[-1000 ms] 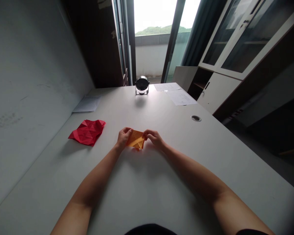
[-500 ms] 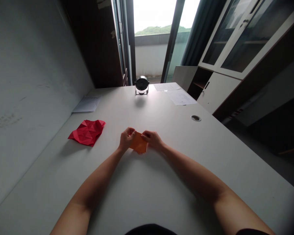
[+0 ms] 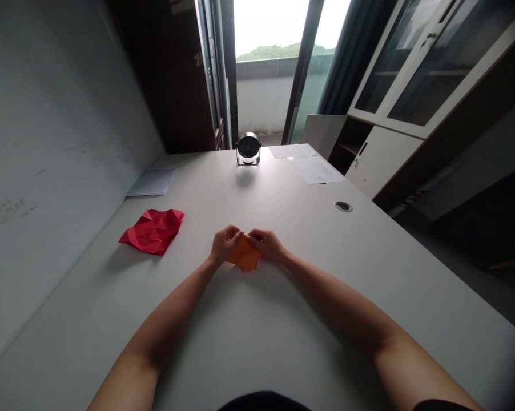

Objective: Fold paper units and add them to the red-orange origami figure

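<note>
Left hand (image 3: 225, 244) and right hand (image 3: 266, 244) both gripped the orange paper (image 3: 244, 255) by its far edge, fingers nearly touching, near the middle of the white surface (image 3: 257, 325). Creased red paper (image 3: 153, 231) lay apart to the left; black fan (image 3: 248, 147) stood at the far edge.

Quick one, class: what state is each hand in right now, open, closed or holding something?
Left hand: closed, its grip on the left side of the orange paper.
Right hand: closed, its grip on the same paper's upper right.
</note>
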